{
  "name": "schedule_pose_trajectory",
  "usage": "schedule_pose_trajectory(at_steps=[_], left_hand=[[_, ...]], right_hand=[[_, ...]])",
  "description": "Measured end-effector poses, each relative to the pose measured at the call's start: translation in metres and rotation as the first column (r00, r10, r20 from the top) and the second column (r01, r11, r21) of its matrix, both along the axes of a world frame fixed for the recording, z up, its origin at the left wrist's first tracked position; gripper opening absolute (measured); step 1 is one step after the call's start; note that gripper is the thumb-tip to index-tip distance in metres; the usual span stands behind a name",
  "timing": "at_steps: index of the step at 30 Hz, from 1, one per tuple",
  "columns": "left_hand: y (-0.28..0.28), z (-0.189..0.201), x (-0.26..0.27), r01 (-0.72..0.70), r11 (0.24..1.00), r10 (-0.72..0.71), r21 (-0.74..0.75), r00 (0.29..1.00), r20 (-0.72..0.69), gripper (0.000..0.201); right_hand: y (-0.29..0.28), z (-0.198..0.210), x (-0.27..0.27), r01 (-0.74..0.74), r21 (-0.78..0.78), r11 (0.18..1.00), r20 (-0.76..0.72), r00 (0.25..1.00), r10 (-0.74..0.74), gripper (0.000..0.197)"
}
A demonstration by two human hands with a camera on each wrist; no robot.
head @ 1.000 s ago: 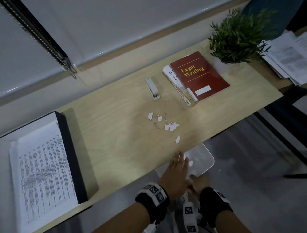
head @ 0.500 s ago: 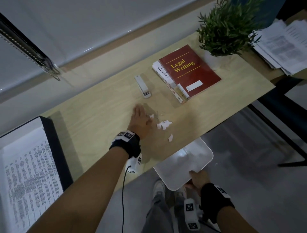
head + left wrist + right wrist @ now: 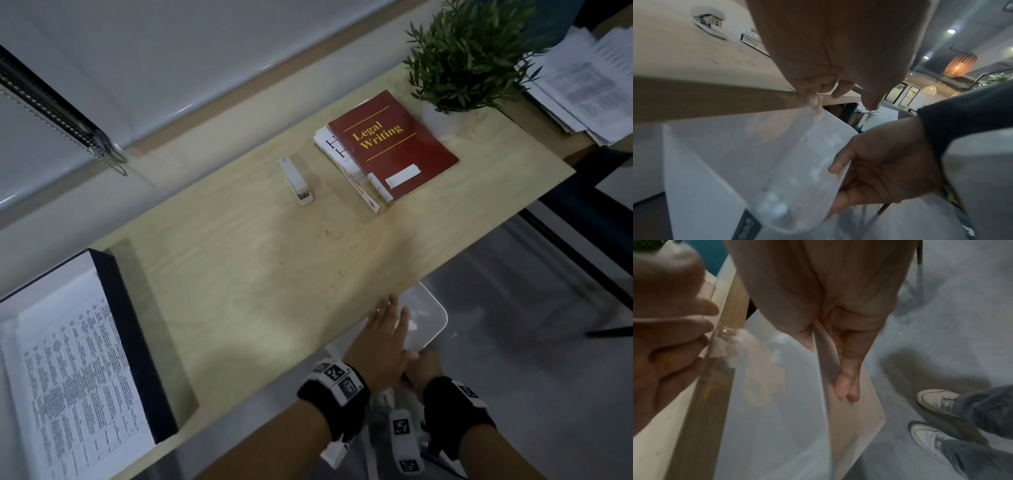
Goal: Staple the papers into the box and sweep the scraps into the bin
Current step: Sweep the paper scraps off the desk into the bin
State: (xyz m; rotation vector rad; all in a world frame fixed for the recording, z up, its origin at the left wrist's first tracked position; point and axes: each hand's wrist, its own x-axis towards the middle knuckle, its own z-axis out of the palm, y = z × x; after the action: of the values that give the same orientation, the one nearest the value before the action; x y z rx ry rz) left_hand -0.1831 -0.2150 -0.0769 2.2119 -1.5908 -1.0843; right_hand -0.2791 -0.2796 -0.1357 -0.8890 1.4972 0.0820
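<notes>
The stapler [image 3: 296, 181] lies on the table [image 3: 239, 274], toward 12 o'clock from the middle. The books [image 3: 383, 150] are stacked at 1 o'clock, just right of the stapler. The plant [image 3: 469, 51] stands behind the books at 2 o'clock. The box [image 3: 113, 325] sits at the table's 9 o'clock end, with the papers [image 3: 68, 383] in it. The bin [image 3: 428, 322] hangs below the table's near edge at 5 o'clock. The left hand [image 3: 383, 339] is over that edge, above the bin. The right hand [image 3: 423, 370] holds the bin's near wall. Scraps [image 3: 816, 105] fall from the edge into the bin.
</notes>
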Motion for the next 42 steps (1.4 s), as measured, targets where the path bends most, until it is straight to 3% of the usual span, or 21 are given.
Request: schedule_pose_trajectory(at_steps=[2,5,7,9,11,14,18,23,26,28,30,34,38,42], left_hand=[[0.005,0.006,0.002,-0.011,0.998,0.01,-0.06,1.0,-0.02,0.071],[0.018,0.006,0.045,-0.199,0.969,0.2,-0.146,0.98,-0.006,0.078],[0.031,-0.004,0.09,-0.33,0.926,0.351,-0.181,0.931,0.097,0.075],[0.044,-0.008,0.131,-0.529,0.848,0.529,-0.046,0.836,0.145,0.075],[0.049,-0.005,0.15,-0.599,0.798,0.584,0.073,0.797,0.153,0.074],[0.047,-0.008,0.134,-0.514,0.853,0.495,0.091,0.852,0.17,0.079],[0.044,-0.015,0.069,-0.337,0.94,0.327,0.045,0.933,0.151,0.107],[0.037,-0.01,0.005,-0.128,0.991,0.125,0.046,0.99,0.069,0.108],[0.036,-0.011,-0.004,-0.02,1.0,0.021,-0.003,1.0,0.024,0.09],[0.03,-0.006,0.012,-0.075,0.996,0.075,-0.045,0.997,0.002,0.095],[0.019,-0.002,0.046,-0.22,0.972,0.223,-0.084,0.975,0.025,0.101],[-0.007,-0.001,0.122,-0.416,0.909,0.413,-0.018,0.898,0.154,0.078],[-0.033,-0.007,0.154,-0.454,0.89,0.438,0.042,0.877,0.198,0.075],[-0.051,-0.01,0.147,-0.414,0.908,0.398,0.057,0.898,0.187,0.083]], right_hand=[[0.001,0.002,0.0,0.004,0.006,1.0,0.016,1.0,-0.004,0.016],[0.0,0.002,0.002,0.05,0.04,0.998,0.035,0.998,-0.052,0.02],[0.0,0.003,0.002,0.044,0.059,0.997,0.036,0.998,-0.047,0.013],[0.0,0.003,0.001,0.046,0.068,0.997,0.04,0.998,-0.048,0.012],[0.001,0.003,0.001,0.04,0.067,0.997,0.043,0.998,-0.043,0.014],[0.002,0.005,0.002,0.026,0.07,0.997,0.036,0.999,-0.028,0.015],[0.004,0.006,0.003,0.034,0.076,0.996,0.037,0.999,-0.037,0.014],[0.006,-0.002,-0.001,0.039,0.071,0.997,0.009,0.999,-0.039,0.021],[0.005,-0.004,-0.004,0.03,0.06,0.998,-0.007,1.0,-0.03,0.018],[0.004,-0.001,-0.004,0.042,0.073,0.996,0.02,0.999,-0.044,0.018],[0.003,0.002,-0.005,0.056,0.067,0.996,0.034,0.998,-0.058,0.016],[-0.002,-0.001,-0.01,0.035,0.012,0.999,0.006,0.999,-0.035,0.012],[-0.007,0.008,-0.017,0.056,0.02,0.998,0.031,0.998,-0.057,0.015],[-0.013,0.012,-0.02,0.051,0.038,0.998,0.055,0.997,-0.053,0.016]])
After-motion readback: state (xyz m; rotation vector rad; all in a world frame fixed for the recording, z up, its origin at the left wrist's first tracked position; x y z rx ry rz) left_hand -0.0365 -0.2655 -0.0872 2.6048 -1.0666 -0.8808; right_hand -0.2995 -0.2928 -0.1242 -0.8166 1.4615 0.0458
